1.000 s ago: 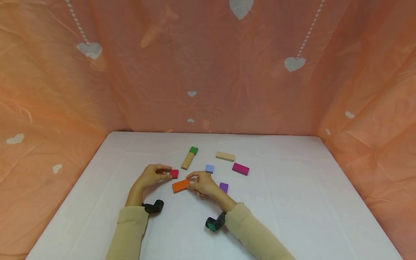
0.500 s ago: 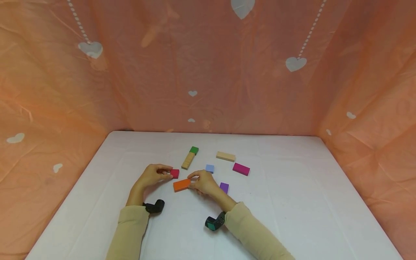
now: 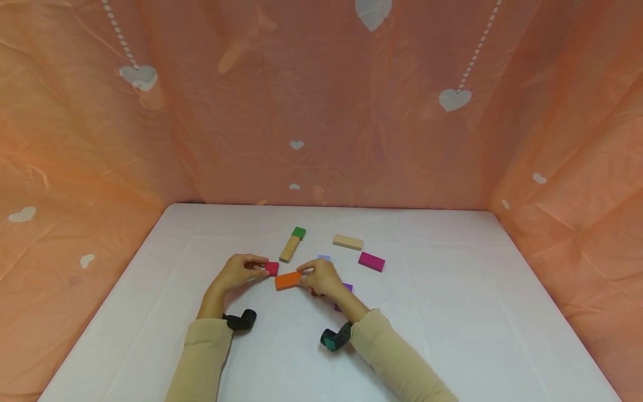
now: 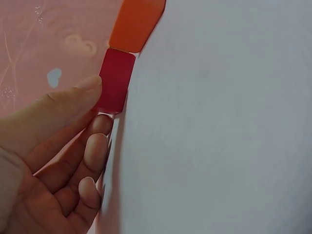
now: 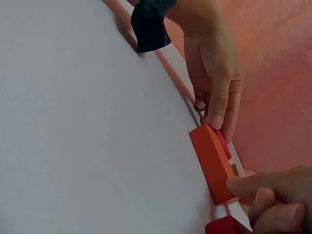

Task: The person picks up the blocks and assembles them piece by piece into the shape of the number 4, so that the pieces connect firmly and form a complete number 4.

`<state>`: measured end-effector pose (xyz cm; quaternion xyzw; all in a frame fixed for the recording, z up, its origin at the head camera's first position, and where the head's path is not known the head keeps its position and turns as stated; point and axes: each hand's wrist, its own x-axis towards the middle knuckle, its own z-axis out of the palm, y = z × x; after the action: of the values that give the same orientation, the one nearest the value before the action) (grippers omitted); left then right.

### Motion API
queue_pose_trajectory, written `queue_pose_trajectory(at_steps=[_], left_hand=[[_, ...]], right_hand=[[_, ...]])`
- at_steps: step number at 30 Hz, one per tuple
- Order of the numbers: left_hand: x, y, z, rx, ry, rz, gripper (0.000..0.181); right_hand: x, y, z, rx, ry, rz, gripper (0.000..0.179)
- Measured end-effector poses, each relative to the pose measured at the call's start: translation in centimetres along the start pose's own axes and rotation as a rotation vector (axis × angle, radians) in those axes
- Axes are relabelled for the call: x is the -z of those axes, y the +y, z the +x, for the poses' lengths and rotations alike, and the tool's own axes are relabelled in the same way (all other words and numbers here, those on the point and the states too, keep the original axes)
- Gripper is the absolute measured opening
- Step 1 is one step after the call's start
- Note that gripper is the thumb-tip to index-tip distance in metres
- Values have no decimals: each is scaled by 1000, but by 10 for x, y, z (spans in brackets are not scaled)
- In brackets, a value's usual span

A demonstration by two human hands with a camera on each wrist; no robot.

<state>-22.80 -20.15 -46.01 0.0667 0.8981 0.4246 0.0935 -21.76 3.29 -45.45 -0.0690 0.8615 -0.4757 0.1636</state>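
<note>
My left hand (image 3: 240, 272) pinches a small red block (image 3: 272, 269) between thumb and fingers; the left wrist view shows the thumb along one side of the red block (image 4: 117, 80). Just right of it and nearer to me, an orange oblong block (image 3: 288, 281) has its right end pinched by my right hand (image 3: 321, 277). Seen from the left wrist, the orange block (image 4: 136, 24) stands end to end with the red one. A light blue block (image 3: 324, 257) and a purple block (image 3: 348, 287) are partly hidden by my right hand and forearm.
Behind the hands, a tan wooden block (image 3: 290, 249) lies end to end with a green block (image 3: 298, 233). A pale wooden block (image 3: 348, 242) and a magenta block (image 3: 372, 261) lie at right on the white table (image 3: 452, 312). Orange curtains (image 3: 321, 111) enclose the table.
The orange block has moved right and away from me, with my right hand still on it, and it lies more level in the head view. The red block has shifted slightly right.
</note>
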Motion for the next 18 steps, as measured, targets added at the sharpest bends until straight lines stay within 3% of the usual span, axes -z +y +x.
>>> queue_pose_trajectory(at_steps=[18], left_hand=[[-7, 4, 2, -30, 14, -9, 36]], right_hand=[[12, 3, 3, 13, 38, -22, 29]])
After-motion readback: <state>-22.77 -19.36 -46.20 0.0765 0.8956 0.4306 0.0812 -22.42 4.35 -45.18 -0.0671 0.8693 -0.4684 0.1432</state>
